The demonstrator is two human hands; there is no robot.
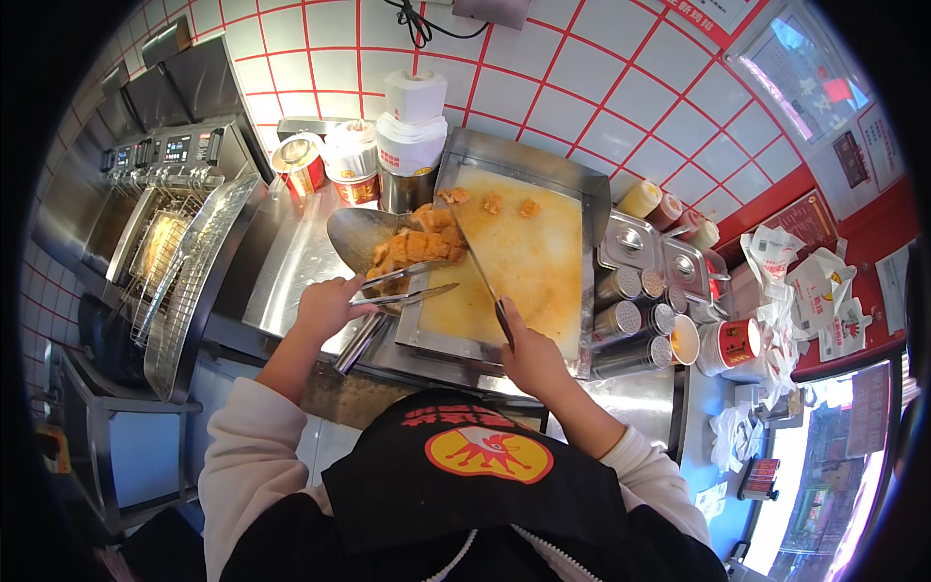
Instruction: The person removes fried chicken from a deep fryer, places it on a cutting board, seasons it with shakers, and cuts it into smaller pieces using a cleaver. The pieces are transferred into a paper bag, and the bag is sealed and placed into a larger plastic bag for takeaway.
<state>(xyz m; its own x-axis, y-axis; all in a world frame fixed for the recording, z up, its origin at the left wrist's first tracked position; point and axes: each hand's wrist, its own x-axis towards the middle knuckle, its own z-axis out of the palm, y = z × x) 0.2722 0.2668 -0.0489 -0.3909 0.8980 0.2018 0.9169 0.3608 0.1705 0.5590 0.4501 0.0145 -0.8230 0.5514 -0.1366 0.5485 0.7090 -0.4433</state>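
Observation:
My left hand (331, 309) grips steel tongs (411, 295), their arms apart near the fried chicken. In my right hand (534, 356) is a long knife (476, 262) by its dark handle, its blade slanting up the left part of the cutting board (516, 269). Sliced, breaded fried chicken (418, 247) lies left of the blade, partly in a metal scoop (356, 231) and partly over the board's edge. The scoop's steel handle (361, 343) points down toward me. Several small chicken pieces (492, 203) lie along the board's far side.
Shakers (618, 320), lidded steel containers (629, 240) and squeeze bottles (640, 198) stand right of the board, with paper cups (734, 343) beyond. Paper bags in a steel holder (409, 190) and red-and-white buckets (300, 171) stand behind the scoop. Fryers with wire baskets (164, 251) are at left.

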